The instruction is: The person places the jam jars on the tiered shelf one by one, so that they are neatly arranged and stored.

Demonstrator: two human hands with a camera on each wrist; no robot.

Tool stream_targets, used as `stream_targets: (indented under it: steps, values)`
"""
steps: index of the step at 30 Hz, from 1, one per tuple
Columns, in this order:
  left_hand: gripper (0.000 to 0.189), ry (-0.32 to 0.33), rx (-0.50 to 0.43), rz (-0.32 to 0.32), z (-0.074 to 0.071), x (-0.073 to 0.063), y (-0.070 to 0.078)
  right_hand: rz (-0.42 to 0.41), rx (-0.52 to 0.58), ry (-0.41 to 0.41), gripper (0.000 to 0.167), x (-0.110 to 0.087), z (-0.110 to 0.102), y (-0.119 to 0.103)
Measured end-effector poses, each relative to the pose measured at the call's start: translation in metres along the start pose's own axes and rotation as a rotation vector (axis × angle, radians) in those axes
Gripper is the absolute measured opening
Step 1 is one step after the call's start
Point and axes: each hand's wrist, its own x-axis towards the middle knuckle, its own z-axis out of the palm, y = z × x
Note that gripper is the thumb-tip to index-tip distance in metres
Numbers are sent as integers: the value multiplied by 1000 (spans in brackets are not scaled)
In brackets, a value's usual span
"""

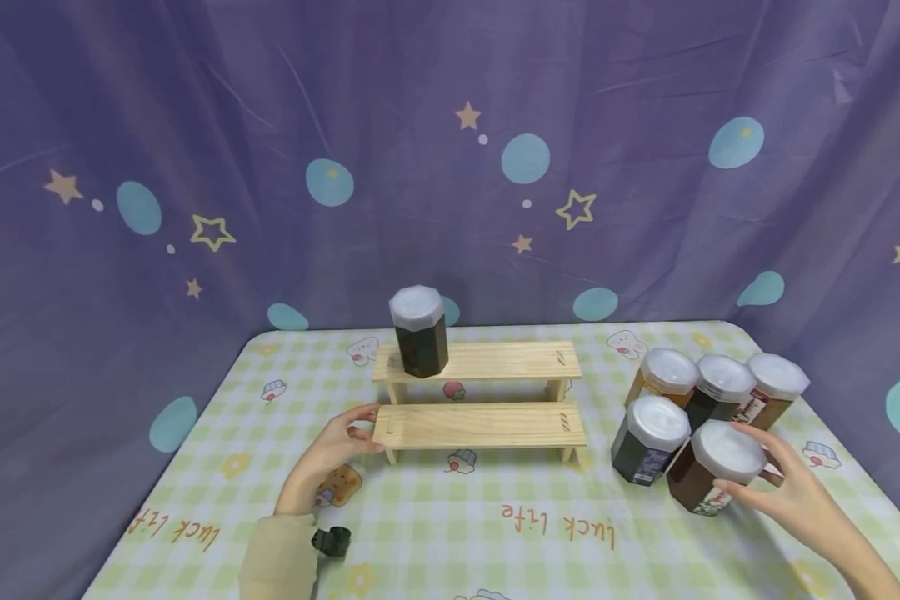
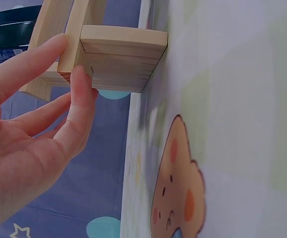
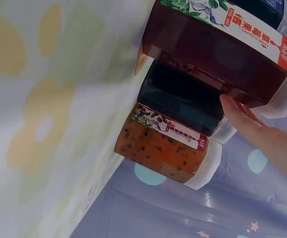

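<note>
My left hand (image 1: pixel 337 439) holds the left end of the lower step of a two-tier wooden shelf (image 1: pixel 480 423), thumb and fingers on its edges. A dark jam jar (image 1: pixel 422 346) with a white lid stands upright on the upper step, toward its left. On the right, my right hand (image 1: pixel 791 492) grips a dark red jam jar (image 1: pixel 708 467) around its white lid, thumb in front, fingers behind. The right wrist view shows this jar's red-and-white label (image 3: pixel 250 29). Beside it stands a dark jar (image 1: pixel 648 442) with a purple label.
Behind the gripped jar stand an amber jar (image 1: pixel 663 375), a black jar (image 1: pixel 720 387) and a brown jar (image 1: pixel 772 387), close together. A checked cloth (image 1: pixel 450 525) covers the table. A purple curtain (image 1: pixel 435 67) hangs behind it.
</note>
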Motion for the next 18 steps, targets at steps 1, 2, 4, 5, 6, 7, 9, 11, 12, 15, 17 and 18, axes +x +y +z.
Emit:
stream_targets:
  steps: [1, 2, 4, 5, 6, 7, 9, 11, 12, 15, 17, 18]
  values:
    - [68, 0, -2, -1, 0, 0, 0, 8, -2, 1, 75, 0, 0, 0]
    - [68, 1, -3, -1, 1, 0, 1, 19, 0, -1, 74, -1, 0, 0]
    - [68, -1, -1, 1, 1, 1, 1, 40, 0, -5, 73, -1, 0, 1]
    - [68, -3, 1, 2, 1, 1, 1, 47, -1, -5, 72, -2, 1, 1]
    - [68, -4, 4, 2, 1, 1, 1, 51, 0, -6, 71, -2, 1, 1]
    - [68, -4, 7, 1, 1, 1, 1, 53, 3, -6, 70, -2, 1, 1]
    - [68, -4, 9, -2, 2, 1, 0, 47, 3, 4, 68, -3, 2, 2]
    - [68, -3, 7, -5, 1, 0, -1, 39, 2, 15, 67, -3, 4, 2]
    - [68, -2, 4, -8, 1, 1, -2, 38, 0, 21, 67, -3, 4, 1]
    - [68, -3, -8, -14, 0, 2, -2, 41, -8, 47, 65, -2, 6, 0]
    - [68, -1, -10, -14, 0, 2, -2, 53, -21, 63, 64, -1, 7, -1]
    - [68, -1, -10, -14, 0, 2, -2, 59, -26, 70, 63, -1, 8, -2]
